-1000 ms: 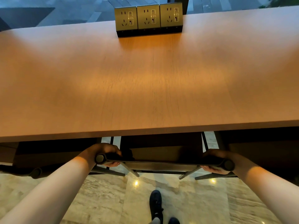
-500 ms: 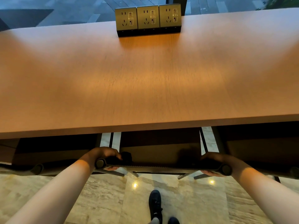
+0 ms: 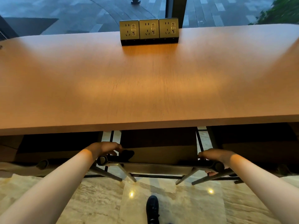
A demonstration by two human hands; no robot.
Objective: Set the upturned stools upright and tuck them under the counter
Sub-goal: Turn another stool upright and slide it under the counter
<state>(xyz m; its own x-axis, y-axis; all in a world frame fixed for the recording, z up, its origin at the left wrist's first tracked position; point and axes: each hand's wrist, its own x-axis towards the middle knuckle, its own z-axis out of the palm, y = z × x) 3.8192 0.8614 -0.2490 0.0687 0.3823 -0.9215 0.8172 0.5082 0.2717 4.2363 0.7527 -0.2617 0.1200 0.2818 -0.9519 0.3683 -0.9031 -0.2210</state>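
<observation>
In the head view you are standing the stool upright on the floor, its seat reaching in beneath the front edge of the desk, so by my judgement this one is nearly tucked. Two neighbouring stools are sitting under the desk on either side; whether more are waiting, I cannot tell. Your left hand is resting on the rail's left end, fingers loosely curved, perhaps easing its grip, while your right hand is wrapping the right end
</observation>
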